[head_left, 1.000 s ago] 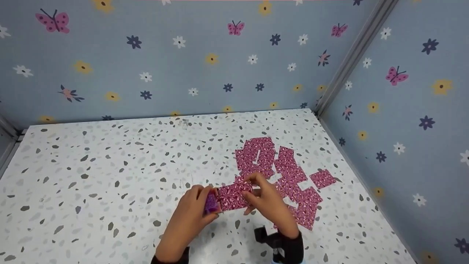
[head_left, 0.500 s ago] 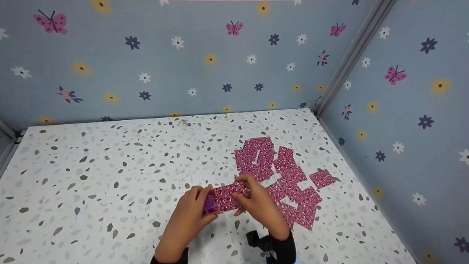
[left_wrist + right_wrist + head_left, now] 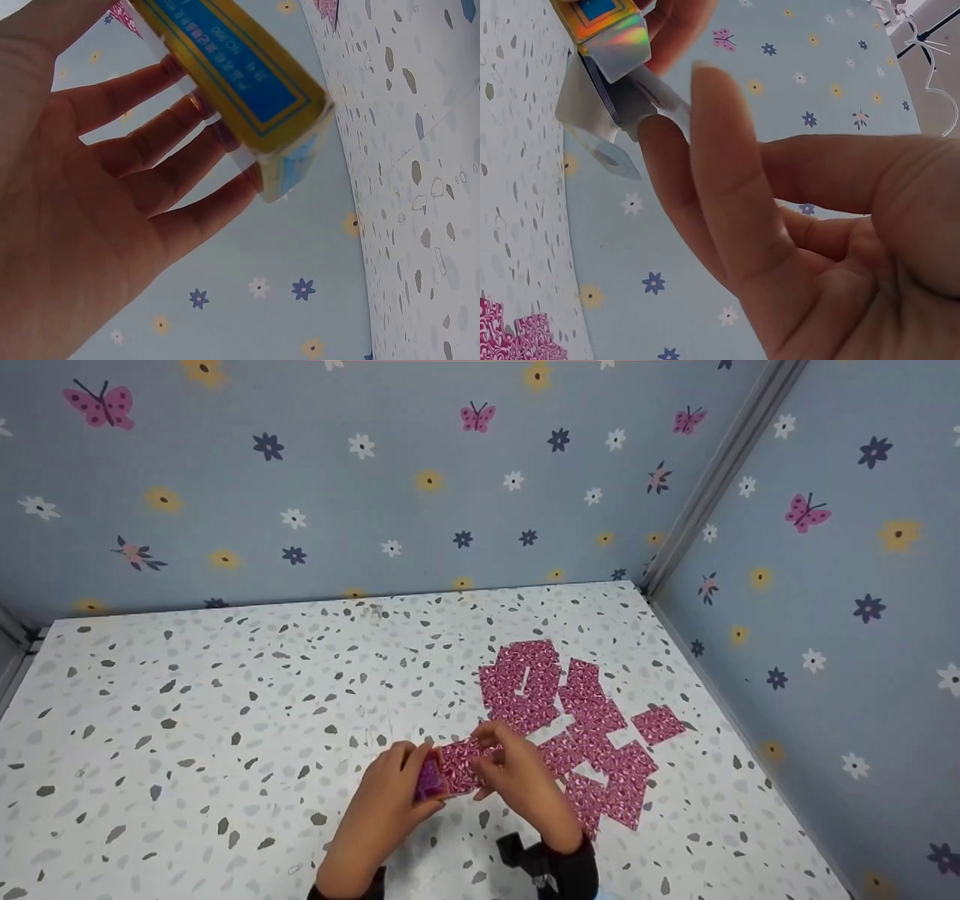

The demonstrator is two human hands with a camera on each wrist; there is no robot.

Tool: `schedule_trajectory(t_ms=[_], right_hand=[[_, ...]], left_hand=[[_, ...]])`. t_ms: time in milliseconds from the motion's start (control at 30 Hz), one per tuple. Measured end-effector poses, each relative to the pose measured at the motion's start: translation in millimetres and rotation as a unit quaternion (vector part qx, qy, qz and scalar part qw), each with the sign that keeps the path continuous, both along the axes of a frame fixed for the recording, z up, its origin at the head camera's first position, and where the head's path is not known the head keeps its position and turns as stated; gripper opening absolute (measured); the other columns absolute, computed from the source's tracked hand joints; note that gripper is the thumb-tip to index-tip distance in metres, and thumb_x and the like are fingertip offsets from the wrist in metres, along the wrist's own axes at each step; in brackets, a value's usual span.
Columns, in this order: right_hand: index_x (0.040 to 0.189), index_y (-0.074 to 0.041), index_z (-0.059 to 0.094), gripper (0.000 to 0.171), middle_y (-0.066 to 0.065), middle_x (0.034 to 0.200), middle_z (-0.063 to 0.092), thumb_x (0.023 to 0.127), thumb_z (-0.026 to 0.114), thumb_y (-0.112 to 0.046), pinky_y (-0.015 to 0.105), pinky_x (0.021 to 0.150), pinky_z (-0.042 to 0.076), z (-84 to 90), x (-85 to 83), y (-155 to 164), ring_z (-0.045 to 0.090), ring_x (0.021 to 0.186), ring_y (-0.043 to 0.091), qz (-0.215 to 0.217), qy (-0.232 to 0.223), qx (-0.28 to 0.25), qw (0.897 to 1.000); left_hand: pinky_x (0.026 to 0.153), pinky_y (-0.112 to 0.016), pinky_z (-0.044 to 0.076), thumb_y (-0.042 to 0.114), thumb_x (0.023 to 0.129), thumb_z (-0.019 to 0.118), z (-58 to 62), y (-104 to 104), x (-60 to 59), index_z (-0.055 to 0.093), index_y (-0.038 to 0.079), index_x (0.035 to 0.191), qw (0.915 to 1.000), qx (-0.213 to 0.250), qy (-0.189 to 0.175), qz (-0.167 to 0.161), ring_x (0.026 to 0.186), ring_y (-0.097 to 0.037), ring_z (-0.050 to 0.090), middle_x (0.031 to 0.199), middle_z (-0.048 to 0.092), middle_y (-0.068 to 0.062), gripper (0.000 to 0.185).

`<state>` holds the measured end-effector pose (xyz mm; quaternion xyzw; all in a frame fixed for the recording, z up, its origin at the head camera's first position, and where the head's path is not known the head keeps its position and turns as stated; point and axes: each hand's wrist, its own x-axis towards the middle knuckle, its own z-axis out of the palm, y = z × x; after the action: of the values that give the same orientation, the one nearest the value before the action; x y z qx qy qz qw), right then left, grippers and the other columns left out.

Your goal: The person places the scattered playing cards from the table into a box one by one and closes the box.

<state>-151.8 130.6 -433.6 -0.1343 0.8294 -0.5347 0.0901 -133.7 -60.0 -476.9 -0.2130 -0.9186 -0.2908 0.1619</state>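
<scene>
My left hand (image 3: 391,793) grips a small purple-and-orange card box (image 3: 430,780) by its edges. In the left wrist view the box (image 3: 240,67) shows a yellow side with a blue printed panel. Pink patterned playing cards (image 3: 457,766) stick out of the box's right end. My right hand (image 3: 523,789) pinches their outer end between thumb and fingers. From the right wrist view, the box (image 3: 619,49) has shiny flaps standing out at its open end, and the cards run from it to the fingertips.
Several pink patterned cards (image 3: 592,720) lie face down and overlapping on the speckled white table (image 3: 225,720), right of the hands. One card (image 3: 658,725) lies apart at far right. Flowered blue walls (image 3: 337,472) bound the table at the back and right.
My right hand has moved left toward the box, and less of the pinched cards' length shows outside it. The left hand and box stay nearly in place.
</scene>
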Motion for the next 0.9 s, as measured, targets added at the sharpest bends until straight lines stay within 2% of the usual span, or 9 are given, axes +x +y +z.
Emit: schedule_trajectory(t_ms=[133, 233, 467, 667, 900], right_hand=[[0.118, 0.001, 0.051, 0.031, 0.017, 0.101, 0.057, 0.088, 0.056, 0.004, 0.026, 0.051, 0.054, -1.8, -1.1, -4.5, 0.060, 0.063, 0.020, 0.010, 0.010, 0.032, 0.999], [0.119, 0.001, 0.053, 0.032, 0.013, 0.095, 0.058, 0.086, 0.056, 0.004, 0.026, 0.052, 0.054, -2.9, -2.2, -6.8, 0.060, 0.068, 0.017, 0.014, 0.024, 0.068, 0.997], [0.122, -0.005, 0.057, 0.035, 0.003, 0.090, 0.062, 0.087, 0.061, -0.006, 0.022, 0.072, 0.049, -2.9, -1.5, -7.6, 0.059, 0.081, 0.013, 0.031, 0.092, 0.170, 0.981], [0.125, -0.004, 0.055, 0.036, 0.004, 0.091, 0.063, 0.089, 0.059, -0.006, 0.023, 0.073, 0.050, -4.8, -1.5, -8.4, 0.059, 0.081, 0.014, 0.044, 0.106, 0.169, 0.979], [0.120, -0.001, 0.058, 0.031, 0.007, 0.091, 0.065, 0.088, 0.058, -0.003, 0.023, 0.073, 0.050, -5.4, -1.4, -9.0, 0.060, 0.080, 0.015, 0.060, 0.118, 0.169, 0.977]], left_hand=[[0.079, -0.036, 0.049, 0.031, 0.063, 0.083, 1.5, -0.1, 1.2, 0.056, 0.004, 0.119, 1.0000, -0.003, -0.001, 0.001, 0.088, -0.020, 0.056, 0.102, 0.056, -0.008, 0.067], [0.078, -0.035, 0.049, 0.031, 0.064, 0.083, 1.7, 0.0, 1.0, 0.056, 0.005, 0.118, 1.0000, -0.001, -0.001, 0.002, 0.087, -0.019, 0.055, 0.101, 0.056, -0.007, 0.066], [0.078, -0.036, 0.049, 0.032, 0.064, 0.082, 0.9, -0.7, 0.5, 0.056, 0.004, 0.118, 1.0000, -0.005, -0.003, 0.002, 0.087, -0.020, 0.056, 0.100, 0.056, -0.007, 0.066], [0.079, -0.036, 0.049, 0.031, 0.064, 0.082, 1.5, -1.8, 1.8, 0.056, 0.005, 0.118, 0.9999, -0.007, -0.007, 0.004, 0.087, -0.019, 0.056, 0.101, 0.056, -0.007, 0.066], [0.078, -0.036, 0.049, 0.031, 0.064, 0.082, 2.3, -1.6, 2.2, 0.056, 0.005, 0.118, 0.9999, -0.004, -0.011, 0.005, 0.087, -0.019, 0.056, 0.101, 0.055, -0.007, 0.065]])
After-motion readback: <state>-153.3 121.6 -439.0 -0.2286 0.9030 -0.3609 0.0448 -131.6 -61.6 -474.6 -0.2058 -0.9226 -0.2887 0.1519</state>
